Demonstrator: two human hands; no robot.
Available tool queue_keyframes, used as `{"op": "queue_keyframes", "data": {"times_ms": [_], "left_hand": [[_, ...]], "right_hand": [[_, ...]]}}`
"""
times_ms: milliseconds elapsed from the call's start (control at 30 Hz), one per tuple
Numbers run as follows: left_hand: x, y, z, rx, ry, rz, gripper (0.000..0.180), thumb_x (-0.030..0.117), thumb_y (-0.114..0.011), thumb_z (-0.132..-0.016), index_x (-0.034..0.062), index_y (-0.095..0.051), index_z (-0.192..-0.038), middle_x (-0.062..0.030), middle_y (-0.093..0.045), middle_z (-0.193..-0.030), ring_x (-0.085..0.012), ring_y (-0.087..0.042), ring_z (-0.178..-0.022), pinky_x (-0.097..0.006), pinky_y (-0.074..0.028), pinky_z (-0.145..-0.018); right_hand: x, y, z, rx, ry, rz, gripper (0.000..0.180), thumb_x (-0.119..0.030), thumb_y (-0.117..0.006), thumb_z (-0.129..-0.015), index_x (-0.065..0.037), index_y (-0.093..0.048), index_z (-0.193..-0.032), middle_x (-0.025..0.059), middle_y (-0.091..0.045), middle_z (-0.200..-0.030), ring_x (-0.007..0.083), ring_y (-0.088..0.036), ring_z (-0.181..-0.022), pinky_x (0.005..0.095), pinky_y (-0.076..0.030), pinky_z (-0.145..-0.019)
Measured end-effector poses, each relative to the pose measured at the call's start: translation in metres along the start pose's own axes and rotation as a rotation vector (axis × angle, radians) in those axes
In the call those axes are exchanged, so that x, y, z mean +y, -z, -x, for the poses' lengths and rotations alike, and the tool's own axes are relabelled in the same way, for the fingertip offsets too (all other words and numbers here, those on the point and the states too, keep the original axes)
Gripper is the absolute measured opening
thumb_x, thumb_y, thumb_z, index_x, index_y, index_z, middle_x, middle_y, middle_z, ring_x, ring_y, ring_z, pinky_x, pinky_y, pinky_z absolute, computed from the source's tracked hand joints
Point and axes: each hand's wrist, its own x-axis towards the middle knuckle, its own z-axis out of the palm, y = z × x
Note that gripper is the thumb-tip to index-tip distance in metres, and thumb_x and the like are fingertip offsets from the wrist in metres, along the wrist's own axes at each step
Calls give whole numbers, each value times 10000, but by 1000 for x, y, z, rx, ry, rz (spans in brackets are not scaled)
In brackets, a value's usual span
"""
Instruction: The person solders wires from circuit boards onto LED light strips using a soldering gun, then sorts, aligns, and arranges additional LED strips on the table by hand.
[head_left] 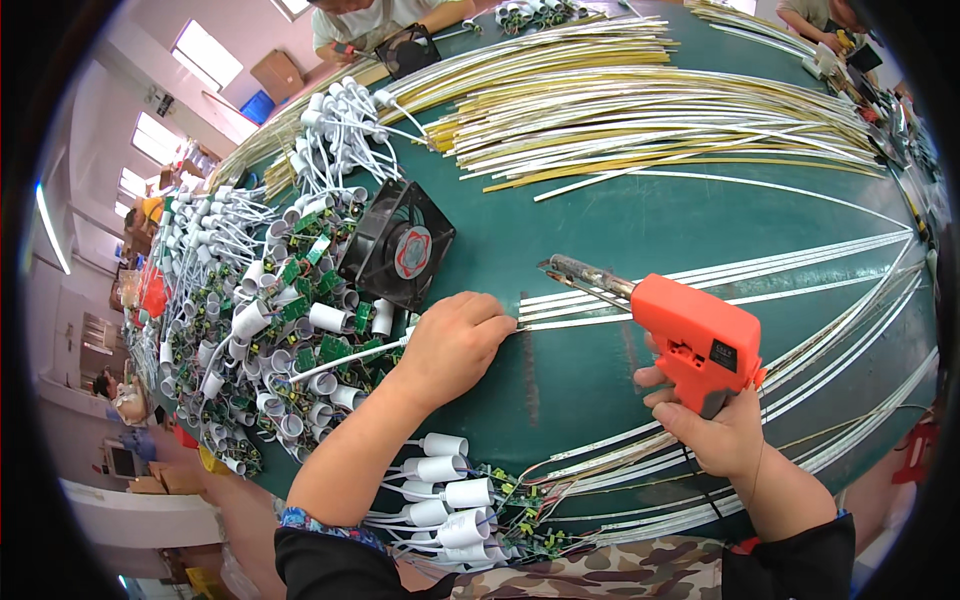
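My left hand is closed in a pinch over the table. A white cable runs out from under it toward the pile of white lamp caps on the left. Its fingertips meet the near end of a white LED strip; the exact contact is hidden by the fingers. My right hand grips a red soldering gun by its handle. The gun's metal tip points left, above the strips and apart from my left hand.
A black fan stands beside the lamp-cap pile, which also holds green circuit boards. Bundles of white and yellow strips lie across the far table. Wired lamp caps lie near me. Two people work across the table.
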Motion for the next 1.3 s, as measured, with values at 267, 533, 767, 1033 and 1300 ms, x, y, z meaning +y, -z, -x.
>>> {"op": "queue_keyframes", "data": {"times_ms": [267, 533, 767, 1033, 1300], "left_hand": [[1, 1, 2, -13, 7, 2, 186, -3, -683, -727, 51, -679, -905, -79, -641, -892, -289, -643, -859, -398, -531, -720], [1, 0, 2, -28, 12, -12, 171, 4, -680, -737, 44, -680, -903, -81, -645, -899, -291, -646, -862, -397, -535, -726], [2, 1, 0, -44, 15, -18, 163, 10, -676, -739, 44, -681, -898, -79, -645, -904, -290, -645, -872, -396, -536, -731], [2, 1, 0, -61, 26, -23, 153, 19, -670, -745, 47, -682, -894, -74, -640, -901, -286, -640, -876, -394, -533, -741], [2, 1, -1, -72, 27, -35, 144, 23, -666, -751, 46, -686, -892, -71, -640, -900, -282, -638, -881, -391, -530, -747]], "right_hand": [[3, -7, -12, -54, 74, 265, 435, -107, -706, -828, -2, -552, -1221, 88, -677, -970, 164, -654, -846, 339, -514, -815], [9, -14, -14, -70, 162, 446, 441, -115, -723, -814, -7, -560, -1209, 80, -658, -861, 206, -647, -792, 332, -506, -770], [12, -13, -17, -85, 223, 461, 500, -123, -722, -815, -4, -545, -1268, 91, -654, -873, 231, -642, -784, 345, -508, -774], [5, -14, -13, -77, 188, 497, 528, -144, -737, -810, 21, -537, -1270, 141, -671, -943, 270, -660, -831, 359, -514, -793], [0, -11, -11, -79, 183, 504, 544, -133, -747, -806, 24, -530, -1280, 116, -664, -899, 221, -637, -769, 338, -511, -756]]}}
